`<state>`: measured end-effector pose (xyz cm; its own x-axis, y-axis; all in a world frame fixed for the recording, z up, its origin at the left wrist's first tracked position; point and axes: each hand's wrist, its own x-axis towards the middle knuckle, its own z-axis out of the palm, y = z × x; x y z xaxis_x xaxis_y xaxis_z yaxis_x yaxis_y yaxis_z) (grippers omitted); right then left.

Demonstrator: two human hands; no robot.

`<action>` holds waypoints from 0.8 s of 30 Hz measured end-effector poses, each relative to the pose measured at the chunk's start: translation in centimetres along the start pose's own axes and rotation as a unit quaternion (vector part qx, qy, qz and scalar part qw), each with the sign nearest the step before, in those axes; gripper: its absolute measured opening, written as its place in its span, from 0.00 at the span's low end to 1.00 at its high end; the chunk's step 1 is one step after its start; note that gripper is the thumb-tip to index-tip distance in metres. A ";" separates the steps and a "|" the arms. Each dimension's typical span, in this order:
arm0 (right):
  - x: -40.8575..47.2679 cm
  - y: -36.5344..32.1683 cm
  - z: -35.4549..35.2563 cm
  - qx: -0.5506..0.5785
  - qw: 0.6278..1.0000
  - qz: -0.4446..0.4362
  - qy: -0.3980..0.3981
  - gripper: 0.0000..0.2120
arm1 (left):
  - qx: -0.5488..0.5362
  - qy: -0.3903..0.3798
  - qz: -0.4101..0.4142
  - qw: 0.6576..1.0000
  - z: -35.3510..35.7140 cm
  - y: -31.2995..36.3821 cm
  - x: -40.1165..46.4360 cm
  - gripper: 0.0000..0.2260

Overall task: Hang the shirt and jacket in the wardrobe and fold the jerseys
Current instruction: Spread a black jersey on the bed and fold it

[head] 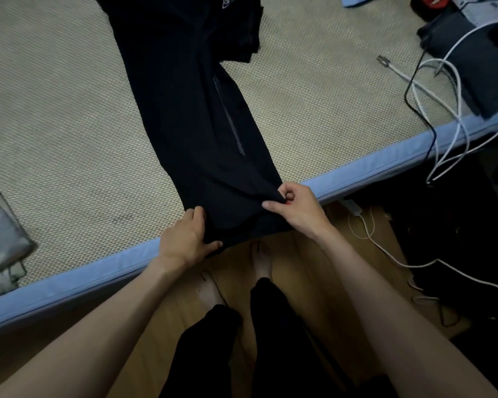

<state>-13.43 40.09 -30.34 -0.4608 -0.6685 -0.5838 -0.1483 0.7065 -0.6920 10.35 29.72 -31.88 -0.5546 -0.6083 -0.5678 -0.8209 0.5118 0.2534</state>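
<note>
A black jersey (190,104) lies folded lengthwise into a long narrow strip on the bed, running from the far top down to the near edge. A mesh stripe shows along its right side. My left hand (184,239) grips the near left corner of its hem at the mattress edge. My right hand (295,208) pinches the near right corner between thumb and fingers. The hem hangs slightly over the bed's edge.
The bed has a woven beige mat (55,124) with a blue border (371,168). Grey folded cloth (0,239) lies at the left edge. White and black cables (443,90) and dark clothes (477,58) sit at the right. Wooden floor and my feet (259,259) are below.
</note>
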 end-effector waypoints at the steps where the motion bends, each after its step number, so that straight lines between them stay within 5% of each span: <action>1: 0.0 0.6 -0.1 -0.007 1.000 0.009 0.011 0.18 | 0.024 0.002 0.004 1.000 0.1 0.0 -0.1 0.27; 11: 0.4 3.1 -0.4 -0.058 0.994 0.087 0.041 0.20 | 0.039 -0.019 0.028 0.999 -0.2 -0.5 0.3 0.24; 15: 0.4 4.0 -0.9 -0.102 0.988 0.116 0.028 0.20 | 0.061 -0.098 0.004 0.993 -1.7 0.2 0.6 0.25; 18: 0.4 3.1 -1.5 -0.120 0.985 0.123 -0.009 0.20 | 0.075 -0.164 0.003 0.984 -5.3 1.3 2.6 0.17; 24: 1.4 0.7 -2.4 0.082 0.991 0.106 -0.021 0.21 | 0.102 0.060 0.120 0.986 -15.5 4.4 12.4 0.12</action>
<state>-16.23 40.25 -30.66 -0.4283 -0.5207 -0.7385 0.0928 0.7876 -0.6092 -2.31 15.05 -25.71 -0.7512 -0.5170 -0.4104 -0.6272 0.7528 0.1997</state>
